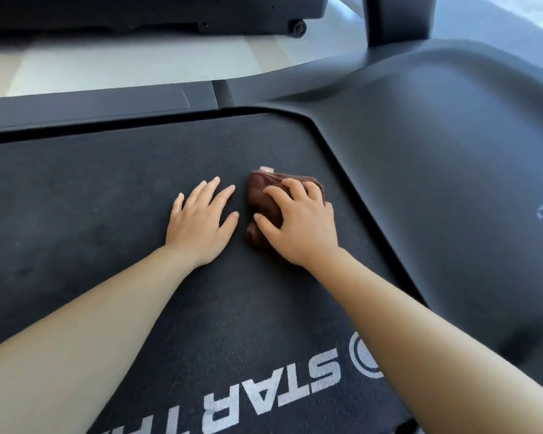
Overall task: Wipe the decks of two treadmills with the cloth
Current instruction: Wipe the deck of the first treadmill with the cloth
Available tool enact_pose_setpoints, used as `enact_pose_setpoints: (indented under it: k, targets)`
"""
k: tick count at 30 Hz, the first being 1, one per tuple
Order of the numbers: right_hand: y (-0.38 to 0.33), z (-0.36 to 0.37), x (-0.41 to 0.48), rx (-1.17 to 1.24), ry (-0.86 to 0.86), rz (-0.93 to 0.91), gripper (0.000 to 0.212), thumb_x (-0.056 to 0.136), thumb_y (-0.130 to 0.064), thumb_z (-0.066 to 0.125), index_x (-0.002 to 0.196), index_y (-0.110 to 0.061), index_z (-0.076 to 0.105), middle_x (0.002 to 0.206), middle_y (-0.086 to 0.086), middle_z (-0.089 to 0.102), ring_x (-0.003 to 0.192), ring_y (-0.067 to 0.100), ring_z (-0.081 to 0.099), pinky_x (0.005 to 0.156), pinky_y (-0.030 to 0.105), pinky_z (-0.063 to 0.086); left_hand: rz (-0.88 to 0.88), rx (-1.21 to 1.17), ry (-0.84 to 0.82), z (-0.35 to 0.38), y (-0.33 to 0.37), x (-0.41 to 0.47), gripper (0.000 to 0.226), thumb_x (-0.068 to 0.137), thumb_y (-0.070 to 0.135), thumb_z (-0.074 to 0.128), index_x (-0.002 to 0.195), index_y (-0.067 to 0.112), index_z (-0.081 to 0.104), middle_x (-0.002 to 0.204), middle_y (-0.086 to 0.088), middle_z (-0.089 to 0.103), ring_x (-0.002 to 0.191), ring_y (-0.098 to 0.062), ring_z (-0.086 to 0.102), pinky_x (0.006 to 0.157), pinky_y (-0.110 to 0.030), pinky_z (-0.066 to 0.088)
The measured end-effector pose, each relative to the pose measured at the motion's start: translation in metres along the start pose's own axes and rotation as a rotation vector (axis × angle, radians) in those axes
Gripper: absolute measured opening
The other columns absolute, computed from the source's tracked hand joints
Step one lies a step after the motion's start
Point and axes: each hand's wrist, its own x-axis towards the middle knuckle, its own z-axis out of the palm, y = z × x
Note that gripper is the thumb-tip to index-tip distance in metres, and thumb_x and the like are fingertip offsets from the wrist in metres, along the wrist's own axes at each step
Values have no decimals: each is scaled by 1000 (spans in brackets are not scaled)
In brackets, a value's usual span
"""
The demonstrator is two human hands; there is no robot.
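Pressing on a bunched brown cloth (264, 200), the right hand (298, 225) had its fingers curled over the wad on the coarse black treadmill deck (107, 214), near the smooth grey moulded motor cover (452, 136) at right. The left hand (201, 222) lay flat just left of the cloth, fingers straight and spread. White STAR lettering (295, 383) lay nearer.

Pale glossy floor (132, 65), possibly tiled, at top.
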Motion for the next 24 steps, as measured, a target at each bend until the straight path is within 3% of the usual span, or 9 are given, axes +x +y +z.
enact_pose_setpoints:
  k: [5, 16, 21, 24]
  targets:
    - [6, 3, -2, -18, 9, -11, 48, 85, -61, 45, 125, -36, 52, 135, -6, 46, 126, 27, 33, 88, 45, 34, -25, -35, -34, -10, -11, 30, 52, 97, 42, 32, 146, 28, 26, 157, 1, 15, 145, -18, 8, 115, -47, 6]
    - [23, 33, 156, -54, -39, -37, 49, 87, -60, 42, 128, -34, 50, 140, -3, 42, 129, 30, 29, 94, 51, 31, -42, 13, 68, 3, -18, 43, 52, 91, 51, 30, 142, 42, 27, 155, 8, 18, 143, -10, 9, 115, -44, 5]
    - [21, 42, 170, -148, 15, -57, 55, 86, -60, 37, 133, -33, 47, 149, -2, 36, 140, 29, 19, 107, 59, 10, -46, 13, 65, 3, -21, 44, 52, 90, 52, 29, 141, 42, 27, 155, 9, 18, 143, -9, 9, 115, -44, 5]
    - [23, 35, 158, -110, -23, -79, 54, 88, -58, 41, 134, -30, 46, 146, -3, 40, 135, 27, 28, 104, 48, 26, -46, 11, 71, 1, -20, 43, 51, 91, 51, 31, 141, 41, 28, 155, 8, 19, 143, -10, 10, 115, -44, 6]
